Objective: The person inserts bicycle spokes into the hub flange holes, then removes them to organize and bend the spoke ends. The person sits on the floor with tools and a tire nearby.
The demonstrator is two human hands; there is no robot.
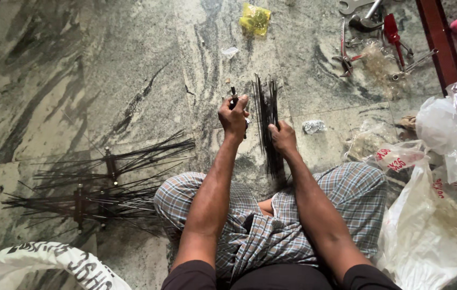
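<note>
My left hand (233, 116) is closed around a small dark tool or hub piece that sticks up past my fingers. My right hand (283, 137) grips a bundle of thin black metal rods (266, 107) that lies on the grey marble floor (132, 64) in front of my knees. The two hands are close together, about a hand's width apart. To my left lie two assembled frames of black ribs (105, 182), fanned out flat on the floor.
White plastic bags (432, 215) pile up on the right. Pliers, a red-handled tool and spanners (373, 32) lie at the top right beside a dark wooden leg (437, 43). A yellow packet (255, 19) is ahead; a white sack (51, 266) is at lower left.
</note>
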